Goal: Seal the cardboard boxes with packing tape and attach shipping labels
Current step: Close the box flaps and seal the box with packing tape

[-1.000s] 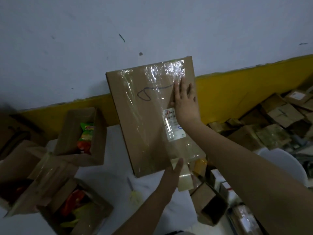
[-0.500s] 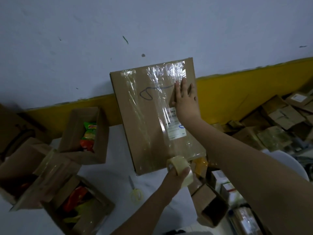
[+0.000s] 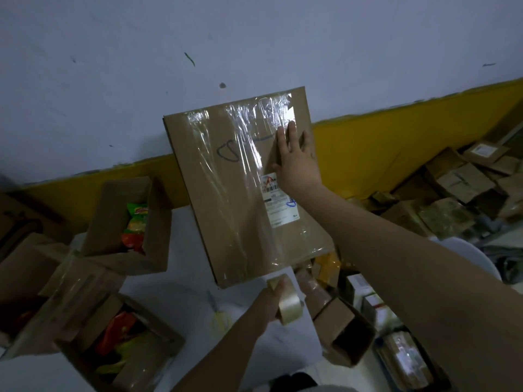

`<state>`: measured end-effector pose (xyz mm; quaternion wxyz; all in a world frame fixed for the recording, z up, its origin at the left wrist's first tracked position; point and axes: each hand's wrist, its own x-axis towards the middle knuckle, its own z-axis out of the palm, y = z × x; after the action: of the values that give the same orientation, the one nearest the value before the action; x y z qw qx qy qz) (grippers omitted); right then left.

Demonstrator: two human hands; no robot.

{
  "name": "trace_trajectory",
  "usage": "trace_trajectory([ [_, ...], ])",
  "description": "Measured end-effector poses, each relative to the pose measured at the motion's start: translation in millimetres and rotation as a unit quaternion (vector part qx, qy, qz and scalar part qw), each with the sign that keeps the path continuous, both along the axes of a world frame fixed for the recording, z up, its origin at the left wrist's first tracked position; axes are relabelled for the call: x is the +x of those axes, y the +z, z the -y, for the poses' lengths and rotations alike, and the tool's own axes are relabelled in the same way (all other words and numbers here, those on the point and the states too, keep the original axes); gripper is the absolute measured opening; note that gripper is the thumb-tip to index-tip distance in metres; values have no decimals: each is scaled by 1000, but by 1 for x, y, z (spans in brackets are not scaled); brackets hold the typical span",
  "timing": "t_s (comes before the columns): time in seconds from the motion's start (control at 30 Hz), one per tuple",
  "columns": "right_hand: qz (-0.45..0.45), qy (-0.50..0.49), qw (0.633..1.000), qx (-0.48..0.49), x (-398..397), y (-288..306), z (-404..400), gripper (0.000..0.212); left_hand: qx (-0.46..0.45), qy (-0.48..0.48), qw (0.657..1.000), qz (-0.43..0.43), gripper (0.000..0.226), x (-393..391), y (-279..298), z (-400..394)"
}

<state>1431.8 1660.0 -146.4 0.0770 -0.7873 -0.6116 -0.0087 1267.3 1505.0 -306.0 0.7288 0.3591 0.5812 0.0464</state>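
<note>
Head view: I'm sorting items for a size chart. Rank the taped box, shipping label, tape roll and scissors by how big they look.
1. Taped box
2. Shipping label
3. Tape roll and scissors: they look alike in size, and the roll is partly hidden by the left hand.

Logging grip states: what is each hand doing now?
Left hand: grips the tape roll.
Right hand: open, flat on the taped box.

cam: 1 view only, head-worn, wide-angle
facing: fwd + down, toward wall (image 3: 113,66) at far side
range: close, arm's reach of table (image 3: 181,301)
frame: both forearms enter from near edge
overlap: n/a, single view
</note>
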Motion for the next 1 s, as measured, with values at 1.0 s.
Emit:
trace_trajectory([
  [1.0,99,239,960,109,-28,-40,-4,68,678,-145,602,-396,25,-43,119,-139],
])
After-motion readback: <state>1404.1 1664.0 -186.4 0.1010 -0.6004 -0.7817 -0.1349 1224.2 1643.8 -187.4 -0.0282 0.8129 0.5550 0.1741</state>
